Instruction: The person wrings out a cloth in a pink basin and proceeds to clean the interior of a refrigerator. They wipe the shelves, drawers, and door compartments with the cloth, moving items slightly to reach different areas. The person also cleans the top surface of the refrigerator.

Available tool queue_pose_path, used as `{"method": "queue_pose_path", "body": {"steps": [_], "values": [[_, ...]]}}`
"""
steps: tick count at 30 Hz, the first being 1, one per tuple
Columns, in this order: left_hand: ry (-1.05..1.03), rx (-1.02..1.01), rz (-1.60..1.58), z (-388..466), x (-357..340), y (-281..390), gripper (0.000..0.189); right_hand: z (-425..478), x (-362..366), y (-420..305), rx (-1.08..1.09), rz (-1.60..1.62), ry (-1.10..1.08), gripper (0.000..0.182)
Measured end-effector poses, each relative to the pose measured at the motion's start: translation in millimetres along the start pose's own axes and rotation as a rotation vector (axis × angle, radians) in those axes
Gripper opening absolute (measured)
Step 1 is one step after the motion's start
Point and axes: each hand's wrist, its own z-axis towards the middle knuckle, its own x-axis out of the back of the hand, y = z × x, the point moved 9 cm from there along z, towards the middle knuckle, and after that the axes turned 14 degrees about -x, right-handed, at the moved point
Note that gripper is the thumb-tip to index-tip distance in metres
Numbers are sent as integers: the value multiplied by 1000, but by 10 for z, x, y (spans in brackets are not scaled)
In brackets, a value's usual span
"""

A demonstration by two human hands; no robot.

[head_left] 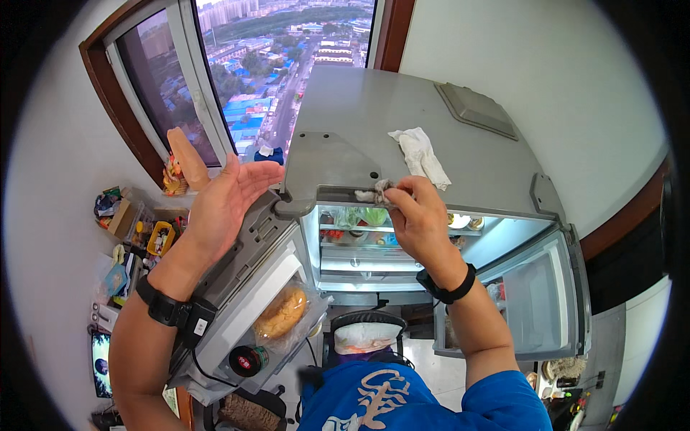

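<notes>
My right hand (418, 215) pinches a dirty, crumpled white cloth or tissue (380, 193) at the front top edge of a grey refrigerator (345, 102). My left hand (237, 196) is raised over the top of the left door (248, 253), palm showing and fingers extended, holding nothing. A second white cloth or tissue (420, 156) lies on the refrigerator's top, just beyond my right hand. Both doors stand open. Behind my right hand, a leafy green vegetable (374, 216) and other food sit on the lit shelves.
The left door's shelf holds bagged bread (280, 312) and a dark-lidded jar (247, 361). The right door (533, 301) swings out at the right. A window stands behind, with cluttered boxes (121, 215) at the left. A chair (368, 336) is below.
</notes>
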Motion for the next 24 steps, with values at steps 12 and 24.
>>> {"method": "queue_pose_path", "body": {"steps": [12, 24], "values": [[138, 177, 285, 189, -50, -51, 68, -18, -492, -465, 356, -55, -10, 30], [192, 44, 228, 197, -3, -140, 67, -90, -77, 57, 330, -94, -26, 34]]}}
